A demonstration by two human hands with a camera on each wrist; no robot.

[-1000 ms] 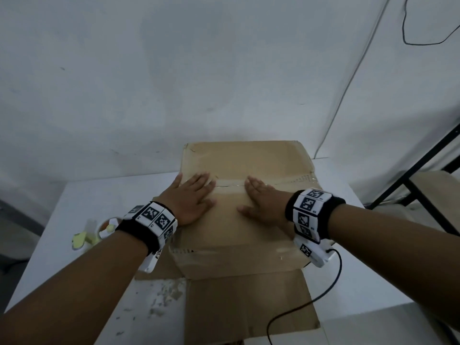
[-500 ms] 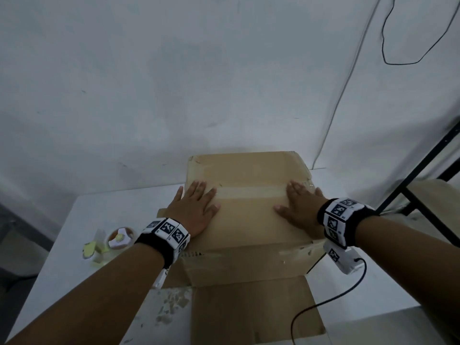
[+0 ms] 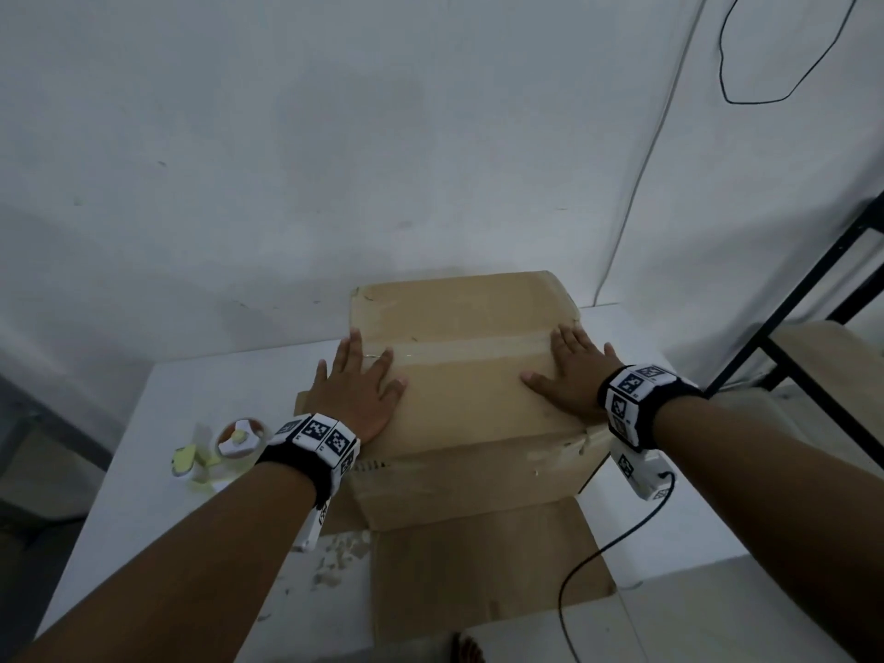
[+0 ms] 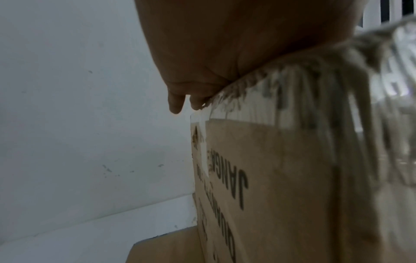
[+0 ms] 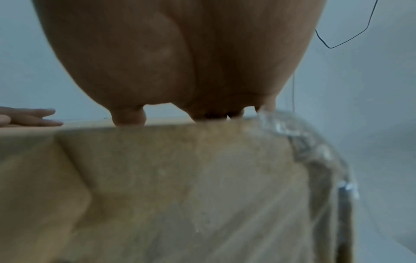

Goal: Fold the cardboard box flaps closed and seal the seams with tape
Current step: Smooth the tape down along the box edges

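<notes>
Plainly, the taping step is in hand: the cardboard box (image 3: 471, 375) stands on the white table (image 3: 201, 390) near the wall, its top flaps folded shut, and a strip of clear tape (image 3: 471, 347) runs across the centre seam from side to side. The left hand (image 3: 356, 387) lies flat at the left end of the strip, fingers straight and spread, some reaching past the box edge; the right hand (image 3: 571, 378) lies flat at the right end in the same way. Neither hand has hold of anything — both simply press palm-down on the lid. In the left wrist view the tape wraps over the top edge and down the side of the box, wrinkled in places.

The next move, I judge, calls for rubbing the tape ends down over the side edges so they bond, then taking up the tape roll (image 3: 239, 440), which sits on the table just left of the box beside some yellowish scraps (image 3: 184, 461), for any seam not yet sealed.

A loose sheet of cardboard (image 3: 483, 567) lies flat in front of the box, and a black cable (image 3: 602, 552) trails from the right wristband across it — it could snag if the box is turned. A dark metal frame (image 3: 808, 299) stands to the right, well apart.
</notes>
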